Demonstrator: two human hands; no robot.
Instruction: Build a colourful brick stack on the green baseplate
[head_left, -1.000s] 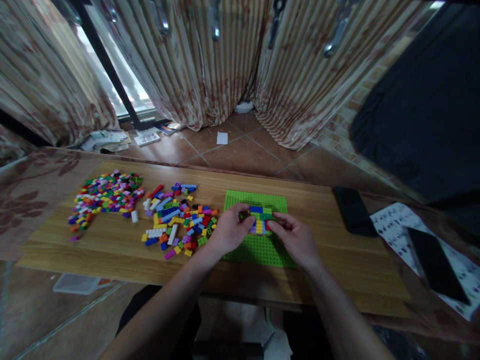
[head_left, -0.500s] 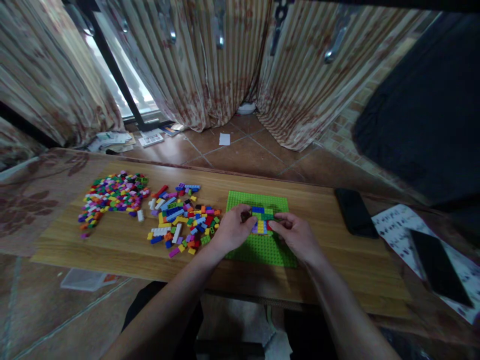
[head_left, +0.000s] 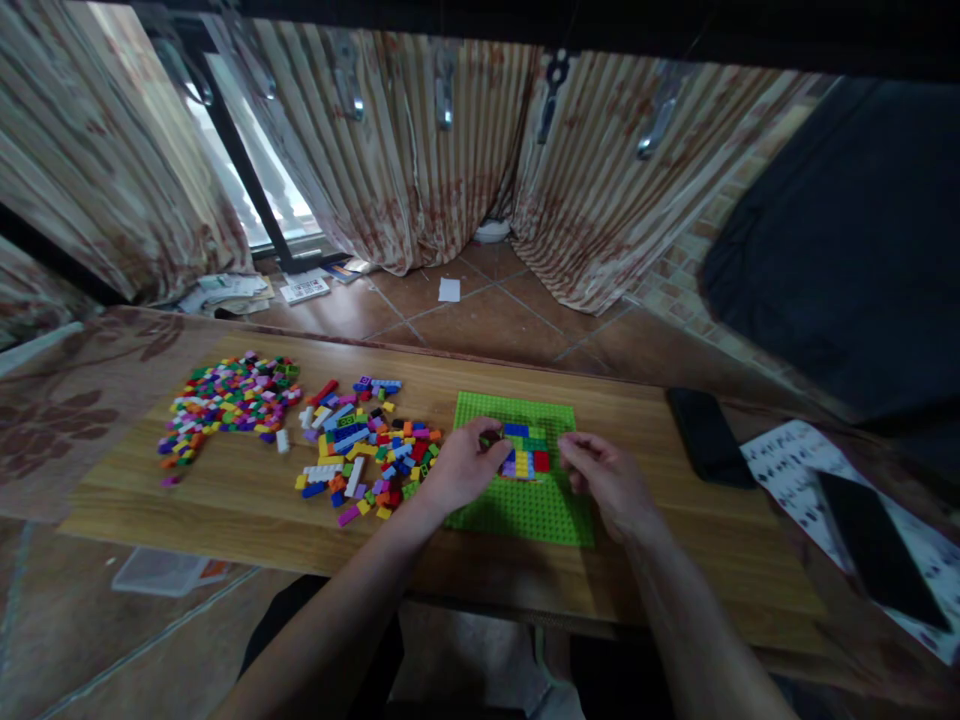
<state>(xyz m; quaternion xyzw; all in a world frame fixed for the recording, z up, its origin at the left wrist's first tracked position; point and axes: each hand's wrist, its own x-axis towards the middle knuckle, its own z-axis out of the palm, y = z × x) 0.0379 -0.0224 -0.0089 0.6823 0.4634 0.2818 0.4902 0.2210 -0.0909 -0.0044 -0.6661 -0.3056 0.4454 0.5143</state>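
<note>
While a heap of small bricks (head_left: 232, 405) lies toward the left edge of the worktop (head_left: 247, 500), larger bricks (head_left: 356, 448) spread beside it. Left hand (head_left: 466, 465): at left edge of the brick patch (head_left: 523, 455), thumb and forefinger apart. Patch sits on green board (head_left: 525, 518), nearer its far edge. Right hand (head_left: 606, 482): just off the patch's right edge, fingers curled; cannot tell whether clamped on anything.

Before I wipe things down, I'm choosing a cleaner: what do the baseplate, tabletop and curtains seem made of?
Baseplate: probably moulded plastic, fairly matt, by its even grid of studs. Tabletop: wood or wood-look laminate, faintly shiny; grain streaks show, but leave it open which. Curtains: apparently matt cloth, hanging in soft folds; the fibre can't be told.
</note>
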